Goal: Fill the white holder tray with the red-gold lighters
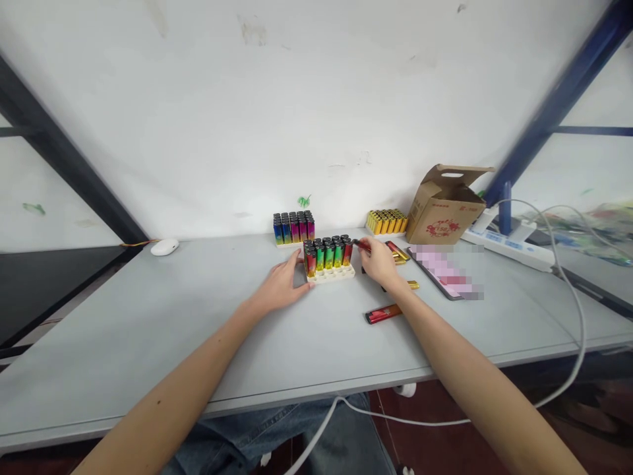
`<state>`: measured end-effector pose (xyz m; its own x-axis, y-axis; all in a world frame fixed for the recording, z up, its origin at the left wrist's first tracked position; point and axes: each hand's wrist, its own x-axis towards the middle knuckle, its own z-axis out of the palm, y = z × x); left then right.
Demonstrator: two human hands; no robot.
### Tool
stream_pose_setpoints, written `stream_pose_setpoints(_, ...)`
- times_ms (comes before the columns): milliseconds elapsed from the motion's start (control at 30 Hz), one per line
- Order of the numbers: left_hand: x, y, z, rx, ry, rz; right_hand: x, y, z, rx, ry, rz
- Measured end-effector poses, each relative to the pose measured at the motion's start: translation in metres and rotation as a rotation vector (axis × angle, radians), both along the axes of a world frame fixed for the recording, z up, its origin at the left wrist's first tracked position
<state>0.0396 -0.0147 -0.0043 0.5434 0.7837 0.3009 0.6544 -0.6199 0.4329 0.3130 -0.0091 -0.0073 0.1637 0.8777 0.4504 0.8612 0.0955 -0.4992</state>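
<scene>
On the pale grey bench (148,316), head view: a white plastic tray (330,276) of upright rainbow-gradient metal lighters (329,256) sits centre, between both hands. Left hand (279,285) is beside the tray's left end, its fingers (298,262) open and touching the tray. Right hand (380,262) is at the tray's right end, its fingers (368,245) closed, pinching a slim dark red lighter (360,245) held tilted, just above the right end of the rows. Near that hand, a red lighter with gold trim (397,253) and a loose gold lighter (413,285) lie flat; a red lighter (382,314) lies nearer the bench's front edge. Behind stand a block of blue-pink lighters (293,227), a block of gold lighters (386,221) and an open brown cardboard carton (445,206). Right of those: a blurred phone (445,272) and a white power strip (509,241). Far left, a white computer mouse (165,247).
</scene>
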Motion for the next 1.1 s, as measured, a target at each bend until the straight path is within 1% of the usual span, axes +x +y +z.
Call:
stream_pose_setpoints(67,0.000,0.000,0.000,-0.005,-0.003,-0.006,-0.001,0.000,0.004,0.104,0.135,-0.025)
stream_pose_setpoints(133,0.000,0.000,0.001,-0.015,-0.006,-0.012,-0.003,-0.002,0.010,0.174,0.294,-0.058)
stream_pose_setpoints(200,-0.001,0.000,0.002,-0.019,-0.013,-0.017,-0.006,-0.006,0.016,0.204,0.460,-0.061)
stream_pose_setpoints(267,-0.001,-0.001,0.002,-0.014,-0.020,-0.024,-0.010,-0.010,0.021,0.205,0.597,-0.029)
stream_pose_setpoints(367,-0.001,-0.002,0.003,0.005,-0.024,-0.026,-0.019,-0.016,0.028,0.186,0.773,0.091)
stream_pose_setpoints(467,-0.002,-0.003,0.000,0.016,-0.027,-0.019,-0.029,-0.022,0.033,0.105,0.941,0.310)
stream_pose_setpoints(500,-0.002,-0.003,-0.001,0.020,-0.031,-0.023,-0.032,-0.024,0.035,0.057,0.968,0.387)
stream_pose_setpoints(567,-0.002,-0.002,-0.002,0.023,-0.039,-0.038,-0.038,-0.029,0.037,-0.069,0.952,0.540)
stream_pose_setpoints(667,-0.002,-0.002,-0.002,0.022,-0.048,-0.045,-0.046,-0.038,0.037,-0.241,0.819,0.730)
stream_pose_setpoints(733,-0.001,-0.004,-0.001,0.022,-0.055,-0.047,-0.051,-0.042,0.034,-0.290,0.744,0.810)
stream_pose_setpoints(800,0.000,-0.005,0.002,0.024,-0.058,-0.048,-0.055,-0.045,0.032,-0.309,0.696,0.847)
stream_pose_setpoints(900,0.000,-0.007,0.004,0.021,-0.049,-0.045,-0.058,-0.047,0.030,-0.346,0.697,0.834)
stream_pose_setpoints(1100,-0.001,-0.006,0.001,0.019,-0.028,-0.042,-0.060,-0.043,0.031,-0.517,1.021,0.794)
